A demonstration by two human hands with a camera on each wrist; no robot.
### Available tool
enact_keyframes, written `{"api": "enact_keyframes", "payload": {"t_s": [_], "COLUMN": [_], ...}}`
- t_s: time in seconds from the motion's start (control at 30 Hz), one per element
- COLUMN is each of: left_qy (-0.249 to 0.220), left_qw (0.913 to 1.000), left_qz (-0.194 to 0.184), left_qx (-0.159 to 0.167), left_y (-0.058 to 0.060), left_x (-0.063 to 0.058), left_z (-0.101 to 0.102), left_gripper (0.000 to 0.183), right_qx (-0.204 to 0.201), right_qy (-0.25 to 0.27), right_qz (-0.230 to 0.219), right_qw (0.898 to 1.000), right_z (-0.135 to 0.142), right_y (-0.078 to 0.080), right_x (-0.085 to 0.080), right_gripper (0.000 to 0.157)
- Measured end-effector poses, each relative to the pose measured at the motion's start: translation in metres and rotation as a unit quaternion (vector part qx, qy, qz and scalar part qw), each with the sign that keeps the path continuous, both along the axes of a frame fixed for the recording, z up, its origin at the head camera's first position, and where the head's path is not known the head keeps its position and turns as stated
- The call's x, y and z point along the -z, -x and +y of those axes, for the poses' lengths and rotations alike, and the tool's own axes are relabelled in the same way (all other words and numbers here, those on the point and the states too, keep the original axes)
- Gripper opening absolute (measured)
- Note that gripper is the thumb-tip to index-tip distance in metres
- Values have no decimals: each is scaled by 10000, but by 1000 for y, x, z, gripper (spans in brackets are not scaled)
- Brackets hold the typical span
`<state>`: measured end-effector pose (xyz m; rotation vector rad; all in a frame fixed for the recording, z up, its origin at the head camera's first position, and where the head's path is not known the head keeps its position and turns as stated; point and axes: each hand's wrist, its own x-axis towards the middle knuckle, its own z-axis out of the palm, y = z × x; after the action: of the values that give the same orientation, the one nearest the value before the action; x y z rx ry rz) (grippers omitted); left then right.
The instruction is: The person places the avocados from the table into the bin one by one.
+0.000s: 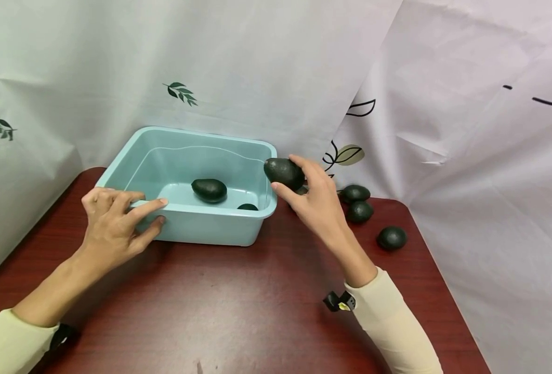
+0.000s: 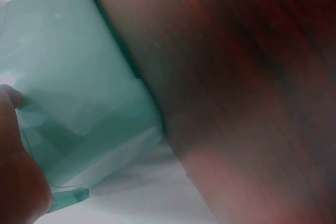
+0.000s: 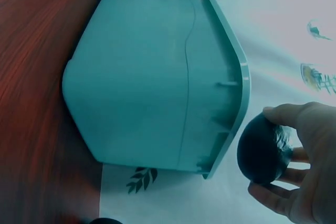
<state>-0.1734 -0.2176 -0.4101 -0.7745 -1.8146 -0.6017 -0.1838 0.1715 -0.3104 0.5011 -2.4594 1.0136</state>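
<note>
Fingers point(image 1: 306, 165) and thumb of the right hand point(image 1: 322, 202) grip a held avocado point(image 1: 283, 173) by its sides, leaving its underside uncovered, a hold that probably makes for easy release. It hangs higher than the rim near the right end of the pale blue tub point(image 1: 201, 226), apart from it in the right wrist view; whether it is already over the opening, I cannot tell. The left hand point(image 1: 112, 221) clasps the near rim toward the left corner, thumb against the outer wall, presumably to keep the tub from sliding.

Inside, 1 avocado point(image 1: 209, 190) lies on the floor, and a 2nd avocado point(image 1: 248, 207) shows only its top past the near wall. To the right on the table point(image 1: 229, 301), 2 avocados point(image 1: 355, 194) lie side by side; a lone avocado point(image 1: 392, 238) sits nearer the right edge and, being round, could roll off if bumped. A curtain point(image 1: 229, 78) hangs close behind the tub, so the easier room is in front and above its open top.
</note>
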Motion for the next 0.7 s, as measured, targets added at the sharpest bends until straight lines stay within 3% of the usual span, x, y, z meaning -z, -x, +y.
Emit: {"api": "enact_keyframes", "payload": {"t_s": [0.7], "left_qy": [-23], "left_qw": [10000], "left_qz": [-23], "left_qx": [1], "left_y": [0], "left_x": [0], "left_z": [-1], "left_gripper": [31], "right_qx": [-603], "right_qy": [-299], "right_qz": [441], "right_qw": [9968], "right_z": [-37], "right_y": [-3], "right_x": [-1], "right_gripper": [66]}}
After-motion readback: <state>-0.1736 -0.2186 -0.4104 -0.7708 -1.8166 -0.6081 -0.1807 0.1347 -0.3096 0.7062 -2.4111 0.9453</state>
